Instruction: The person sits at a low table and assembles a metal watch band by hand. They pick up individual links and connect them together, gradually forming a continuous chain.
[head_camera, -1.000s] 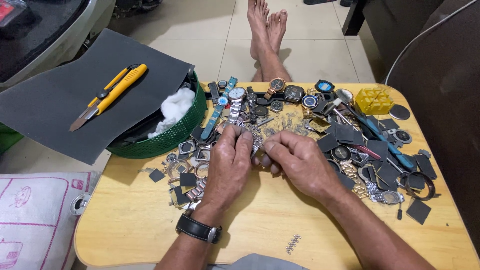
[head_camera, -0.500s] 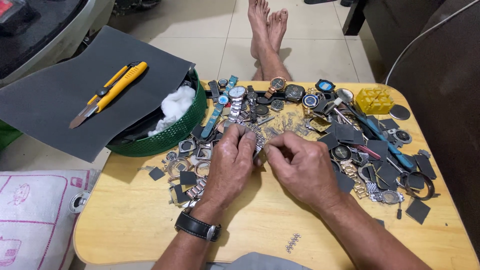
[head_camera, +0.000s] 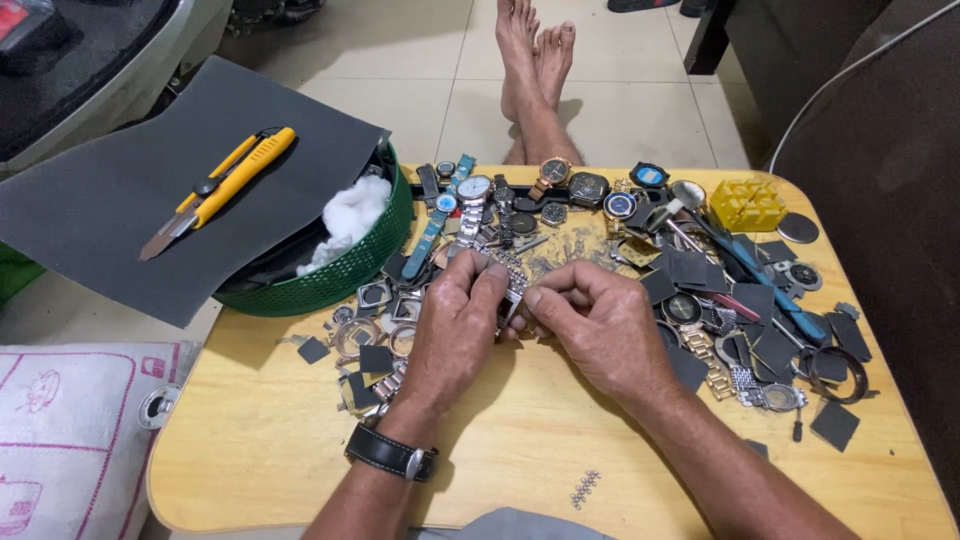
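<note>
Both hands meet over the middle of a low wooden table. My left hand, with a black strap on its wrist, pinches one side of a silver metal watch band. My right hand pinches the band from the other side with thumb and forefinger. The band is mostly hidden between the fingers. Behind the hands lies a heap of watches, watch cases and metal bands, and dark square pieces spread to the right.
A green basket with white cotton stands at the table's left, under a grey sheet carrying a yellow utility knife. A yellow plastic box sits far right. Loose band links lie near the front edge. Bare feet rest beyond.
My right hand has drawn in closer to the left, and both now pinch the band together at the centre. Nothing else on the table has moved.
</note>
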